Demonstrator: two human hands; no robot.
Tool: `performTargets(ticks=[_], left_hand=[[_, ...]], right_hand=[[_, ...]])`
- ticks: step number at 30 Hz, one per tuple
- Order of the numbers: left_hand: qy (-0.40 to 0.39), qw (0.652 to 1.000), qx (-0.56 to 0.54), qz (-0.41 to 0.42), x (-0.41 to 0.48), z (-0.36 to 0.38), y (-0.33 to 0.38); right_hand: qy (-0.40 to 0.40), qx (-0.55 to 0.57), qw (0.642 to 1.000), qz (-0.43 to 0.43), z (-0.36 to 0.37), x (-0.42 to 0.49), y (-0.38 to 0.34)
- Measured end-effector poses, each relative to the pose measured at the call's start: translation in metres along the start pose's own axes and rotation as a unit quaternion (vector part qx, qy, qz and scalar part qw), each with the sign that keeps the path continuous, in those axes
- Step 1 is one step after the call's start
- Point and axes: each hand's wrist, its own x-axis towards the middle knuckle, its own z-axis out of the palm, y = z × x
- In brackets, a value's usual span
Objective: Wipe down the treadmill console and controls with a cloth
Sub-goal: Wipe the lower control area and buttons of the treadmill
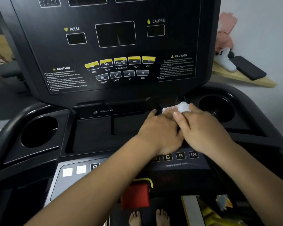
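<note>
The black treadmill console (114, 46) fills the view, with yellow media buttons (120, 61) and grey keys below them. Both hands reach side by side over the recessed tray (91, 132) under the display. A small white cloth (180, 107) lies bunched at the tray's back right edge, beside the right cup holder (217, 108). My right hand (201, 128) holds the cloth between thumb and fingers. My left hand (160, 129) lies flat against it, fingertips touching the cloth. The hands hide most of the cloth.
A left cup holder (39, 131) sits at the tray's other side. Speed keys 6, 9, 12 (180, 155) and a red safety key (136, 195) lie below my forearms. A dark phone (248, 67) and a white object rest on a wooden shelf (242, 79) at right. My bare feet show at the bottom.
</note>
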Motion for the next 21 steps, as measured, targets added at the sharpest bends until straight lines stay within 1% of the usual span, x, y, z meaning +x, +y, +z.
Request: performTargets(ticks=[2,4,5,7,9,11,14,17,19,21], left_hand=[[0.009,1.000,0.010,0.012,-0.005,0.000,0.001],[0.007,1.000,0.006,0.028,-0.022,0.005,0.008],[0.006,0.999,0.002,0.032,-0.029,0.008,0.012],[0.007,0.999,-0.001,0.033,-0.031,0.012,0.016],[0.005,0.999,0.011,0.032,-0.017,0.011,0.017],[0.004,0.999,0.040,0.021,0.000,0.008,0.016],[0.003,0.999,0.038,0.019,0.001,0.007,0.014],[-0.027,0.999,0.020,0.035,-0.024,0.012,0.015],[-0.026,0.998,0.044,0.036,-0.029,0.014,0.014],[-0.018,0.997,0.068,0.035,-0.019,0.010,0.010]], right_hand=[[-0.002,0.022,1.000,-0.008,-0.002,0.002,0.004],[-0.022,0.073,0.997,-0.017,-0.002,-0.017,0.010],[-0.040,0.096,0.994,-0.017,-0.004,-0.030,0.011],[-0.092,0.096,0.991,-0.002,-0.007,-0.043,0.015],[-0.133,0.089,0.987,0.010,-0.006,-0.030,0.020],[-0.143,0.112,0.983,0.023,-0.004,-0.007,0.023],[-0.144,0.077,0.986,0.013,0.001,0.003,0.029],[-0.172,0.004,0.985,-0.019,0.007,-0.026,0.028],[-0.184,-0.035,0.982,-0.019,0.007,-0.031,0.030],[-0.191,-0.021,0.981,-0.008,0.008,-0.015,0.032]])
